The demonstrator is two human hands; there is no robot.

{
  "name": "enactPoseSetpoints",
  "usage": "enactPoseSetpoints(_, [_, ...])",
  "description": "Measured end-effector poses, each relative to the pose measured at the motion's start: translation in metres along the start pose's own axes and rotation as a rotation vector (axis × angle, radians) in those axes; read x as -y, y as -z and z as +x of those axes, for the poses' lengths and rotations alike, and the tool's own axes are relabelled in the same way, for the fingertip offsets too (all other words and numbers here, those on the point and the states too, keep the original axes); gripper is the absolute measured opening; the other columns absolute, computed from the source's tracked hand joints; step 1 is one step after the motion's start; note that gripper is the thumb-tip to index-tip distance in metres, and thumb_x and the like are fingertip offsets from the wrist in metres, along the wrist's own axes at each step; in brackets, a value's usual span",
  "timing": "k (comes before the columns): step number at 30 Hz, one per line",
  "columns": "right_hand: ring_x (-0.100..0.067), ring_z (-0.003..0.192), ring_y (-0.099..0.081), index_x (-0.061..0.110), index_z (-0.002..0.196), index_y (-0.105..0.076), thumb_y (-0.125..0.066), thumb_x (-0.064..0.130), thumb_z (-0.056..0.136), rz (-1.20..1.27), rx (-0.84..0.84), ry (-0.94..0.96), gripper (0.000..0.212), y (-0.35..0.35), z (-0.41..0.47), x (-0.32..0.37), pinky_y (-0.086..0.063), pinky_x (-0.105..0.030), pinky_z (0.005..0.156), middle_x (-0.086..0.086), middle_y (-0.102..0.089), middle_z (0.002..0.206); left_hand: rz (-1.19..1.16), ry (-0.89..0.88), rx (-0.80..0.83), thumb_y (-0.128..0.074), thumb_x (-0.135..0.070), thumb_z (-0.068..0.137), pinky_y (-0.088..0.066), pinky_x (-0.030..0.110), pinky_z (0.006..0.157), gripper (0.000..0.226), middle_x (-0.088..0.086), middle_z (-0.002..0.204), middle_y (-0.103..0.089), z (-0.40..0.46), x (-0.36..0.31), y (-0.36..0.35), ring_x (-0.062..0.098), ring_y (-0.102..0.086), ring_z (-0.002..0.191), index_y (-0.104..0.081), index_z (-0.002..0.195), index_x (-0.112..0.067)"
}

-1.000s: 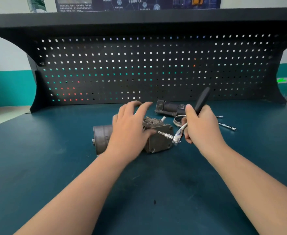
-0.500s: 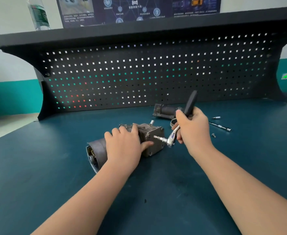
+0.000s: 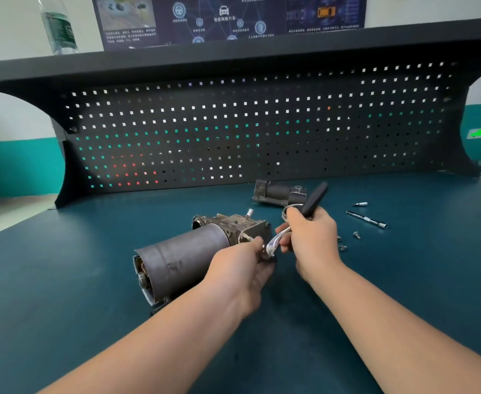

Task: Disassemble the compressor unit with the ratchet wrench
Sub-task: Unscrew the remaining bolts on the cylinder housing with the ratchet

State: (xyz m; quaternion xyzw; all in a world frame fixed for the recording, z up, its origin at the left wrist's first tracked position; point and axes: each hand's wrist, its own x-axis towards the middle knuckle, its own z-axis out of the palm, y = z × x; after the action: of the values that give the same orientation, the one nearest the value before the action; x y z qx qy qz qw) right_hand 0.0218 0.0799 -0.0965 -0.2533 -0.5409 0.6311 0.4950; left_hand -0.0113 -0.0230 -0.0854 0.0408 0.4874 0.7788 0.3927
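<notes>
Workbench [image 3: 63,280]: I see a dark teal top under both of my hands, with a black perforated back panel [image 3: 262,123] beyond them.
Compressor unit [image 3: 182,260]: it lies on its side just left of my left hand, cylindrical motor can toward me, cast head end reaching behind the fingers of that hand.
Left hand [image 3: 242,268]: my fingers are curled at the chrome head of the wrench, pinching a small metal piece there; what that piece is I cannot tell.
Right hand [image 3: 311,240]: it is wrapped round the wrench shank, with the black grip sticking up past my knuckles.
Ratchet wrench [image 3: 314,199]: it is held between my two hands, head low at my left fingertips, handle tilted up and away.
Second compressor part [image 3: 279,193]: it lies flat beyond my right hand, close to the back panel.
Extension bar [image 3: 367,220]: it lies on the top to the right of my right hand, apart from it.
Loose bit [image 3: 360,204]: it lies just beyond the bar.
Screws [image 3: 356,235]: I make out a few small ones just right of my right wrist.
</notes>
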Motion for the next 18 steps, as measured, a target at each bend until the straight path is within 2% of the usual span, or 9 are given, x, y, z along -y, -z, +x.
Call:
enactPoseSetpoints(3, [-0.011,0.026,-0.045,0.004,0.084,-0.052,-0.051,0.004,0.089,0.028,-0.031,-0.024,0.005,0.002,0.003,-0.001,-0.034,-0.017,0.03,-0.007,-0.059,0.048,-0.012,0.009,0.043,-0.058,-0.007,0.091,-0.053,0.032,0.07,0.013,0.022,0.102,-0.066,0.01,0.003,0.001,0.03,-0.065,0.095,-0.06,0.094,0.005])
enactPoseSetpoints(5, [-0.009,0.026,-0.044,0.007,0.081,-0.052,-0.053,0.007,0.09,0.017,-0.038,-0.016,0.01,0.003,0.004,-0.001,-0.035,-0.018,0.03,-0.003,-0.058,0.044,-0.047,0.044,0.087,-0.057,-0.008,0.091,-0.054,0.033,0.069,0.014,0.021,0.096,-0.066,0.013,0.005,0.004,0.028,-0.065,0.088,-0.059,0.089,0.006])
enactPoseSetpoints(13, [-0.008,0.027,-0.043,0.01,0.082,-0.054,-0.055,0.012,0.092,-0.002,0.008,0.017,0.01,0.001,-0.002,0.001,-0.035,-0.02,0.029,0.0,-0.058,0.042,-0.077,0.009,0.136,-0.054,-0.007,0.093,-0.059,0.029,0.062,0.02,0.023,0.104,-0.065,0.018,0.011,0.013,0.028,-0.065,0.095,-0.057,0.103,0.01])
enactPoseSetpoints(18, [-0.008,0.027,-0.043,0.007,0.084,-0.055,-0.052,0.012,0.093,0.011,0.005,-0.024,0.01,0.002,0.0,0.001,-0.034,-0.018,0.03,0.0,-0.058,0.042,-0.02,-0.033,0.174,-0.054,-0.008,0.093,-0.059,0.027,0.057,0.014,0.019,0.091,-0.063,0.017,0.006,0.015,0.024,-0.064,0.08,-0.057,0.088,0.005])
